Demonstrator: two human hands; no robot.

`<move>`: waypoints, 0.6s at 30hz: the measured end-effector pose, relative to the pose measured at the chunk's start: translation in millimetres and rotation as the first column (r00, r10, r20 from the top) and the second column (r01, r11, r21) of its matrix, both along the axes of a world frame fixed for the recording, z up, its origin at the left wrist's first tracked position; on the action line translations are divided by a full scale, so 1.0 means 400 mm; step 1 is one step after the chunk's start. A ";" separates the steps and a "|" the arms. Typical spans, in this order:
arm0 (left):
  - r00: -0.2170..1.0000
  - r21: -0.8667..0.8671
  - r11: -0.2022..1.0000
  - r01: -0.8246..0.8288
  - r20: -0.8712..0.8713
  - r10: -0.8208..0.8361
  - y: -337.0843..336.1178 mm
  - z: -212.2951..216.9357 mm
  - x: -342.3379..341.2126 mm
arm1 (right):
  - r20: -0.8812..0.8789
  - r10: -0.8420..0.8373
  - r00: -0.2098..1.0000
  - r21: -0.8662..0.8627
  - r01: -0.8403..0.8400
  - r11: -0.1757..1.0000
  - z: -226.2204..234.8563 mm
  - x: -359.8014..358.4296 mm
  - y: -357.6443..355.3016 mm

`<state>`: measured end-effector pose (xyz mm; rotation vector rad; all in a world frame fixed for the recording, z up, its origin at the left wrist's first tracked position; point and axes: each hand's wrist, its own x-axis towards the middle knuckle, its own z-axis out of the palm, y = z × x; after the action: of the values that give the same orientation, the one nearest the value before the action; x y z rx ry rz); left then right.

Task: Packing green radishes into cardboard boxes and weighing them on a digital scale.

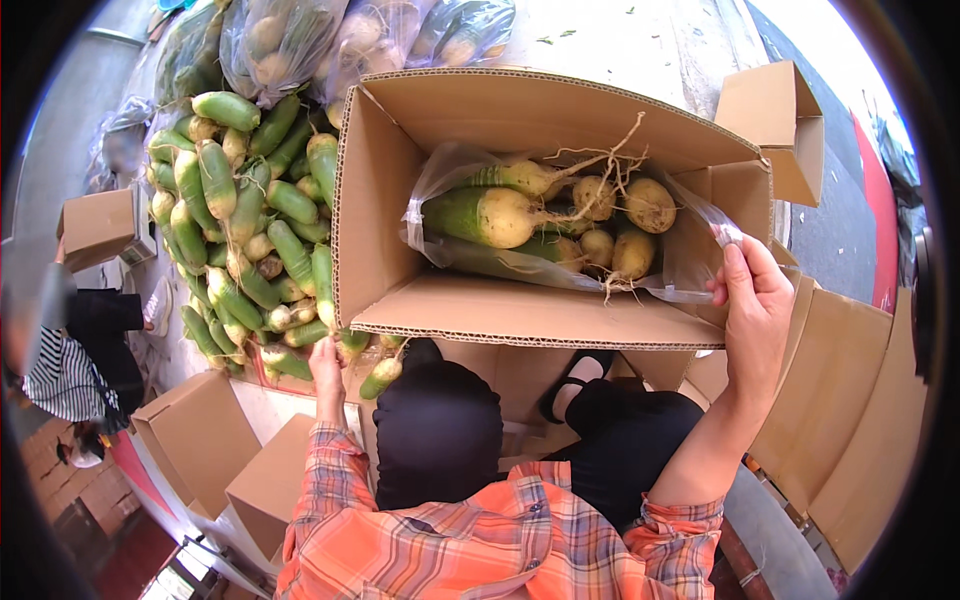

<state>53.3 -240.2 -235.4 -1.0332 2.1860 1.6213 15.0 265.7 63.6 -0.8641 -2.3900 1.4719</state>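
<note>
Nearest, the person's orange plaid sleeves (500, 540) come in from the lower edge, over dark trousers and a black shoe (575, 380); the right hand (755, 315) is raised at the right end of an open cardboard box (380, 200), its thumb and fingers pinched shut on the edge of a clear plastic bag (700, 250) that lies in the box; the left hand (325, 370) reaches down to the left of the box's near left corner, among loose green radishes (240, 230), and whether it grips one I cannot tell, since the fingers are hidden under the vegetables and the box flap.

Inside the box the bag holds radishes (520, 215), green at one end and pale yellow at the other, with thin trailing roots; they lie on their sides against the far wall and toward the right end; the near flap (520, 320) of the box is folded outward toward the person.

The loose green pile lies heaped on the ground along the box's left wall; beyond it and the far left corner stand several filled clear bags (300, 40); flat and folded cartons (200, 440) lie at the lower left, and more cardboard (850, 400) at the right; a person in a striped top (60, 375) sits at the far left.
</note>
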 end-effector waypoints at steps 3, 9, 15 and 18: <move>0.986 -0.090 0.993 0.074 0.158 -0.059 -0.027 -0.091 0.039 | 0.010 -0.013 1.000 0.007 0.013 1.000 -0.010 -0.005 -0.006; 0.908 -0.150 0.962 0.228 0.390 -0.155 -0.029 -0.037 0.002 | 0.042 0.016 0.999 0.021 -0.016 1.000 -0.023 -0.021 -0.010; 0.861 -0.368 0.926 0.083 -0.442 -0.252 0.149 0.257 -0.142 | 0.034 0.049 0.998 0.029 -0.050 0.998 -0.032 0.011 0.028; 0.589 -0.380 0.906 0.185 -0.696 -0.412 0.334 0.609 -0.204 | 0.022 0.082 0.996 -0.001 -0.082 0.997 -0.038 0.011 0.032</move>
<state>-28.3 -106.8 8.3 0.1164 2.9600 1.8182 19.2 278.6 48.5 -0.7949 -2.4700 1.4989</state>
